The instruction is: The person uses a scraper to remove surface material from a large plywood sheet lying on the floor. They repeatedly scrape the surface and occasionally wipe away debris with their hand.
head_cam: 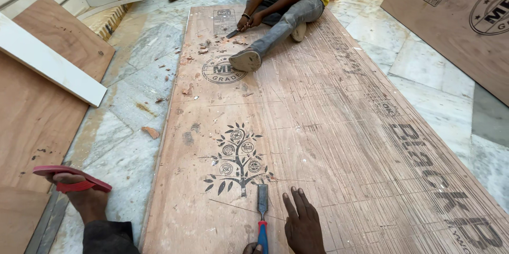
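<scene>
So here we are kneeling at the near end of a big plywood sheet (pixel 328 143) laid flat on the marble floor (pixel 127 143). Our right hand (pixel 303 225) is pressed palm-down on the sheet, fingers (pixel 297 203) spread and flat, gripping nothing. Just beside it, to its left, lies a chisel (pixel 262 217) with a blue and red handle, blade pointing away from us toward the printed tree stamp (pixel 237 158). The butt of the handle runs off the bottom edge, where a bit of hand shows, so we can't tell whether anything really has hold of it.

What looks like our left hand (pixel 85 198) is off the sheet, out over the floor, curled round a red sandal (pixel 71 177).

Where could it go wrong? We think the main one is that right hand: it sits just beside the blade, so if the chisel skids on the scored surface, the edge could catch the fingers. The sheet is only lying on smooth stone, so a hard push might shove it along. There are wood chips (pixel 151 132) and scraps about, easy to kneel on.

Also, another person (pixel 286 7) sits on the far end of the same sheet, working it with their own tool (pixel 233 33), well apart from us. Any jolt at their end could travel through the sheet and knock our cut off line.
</scene>
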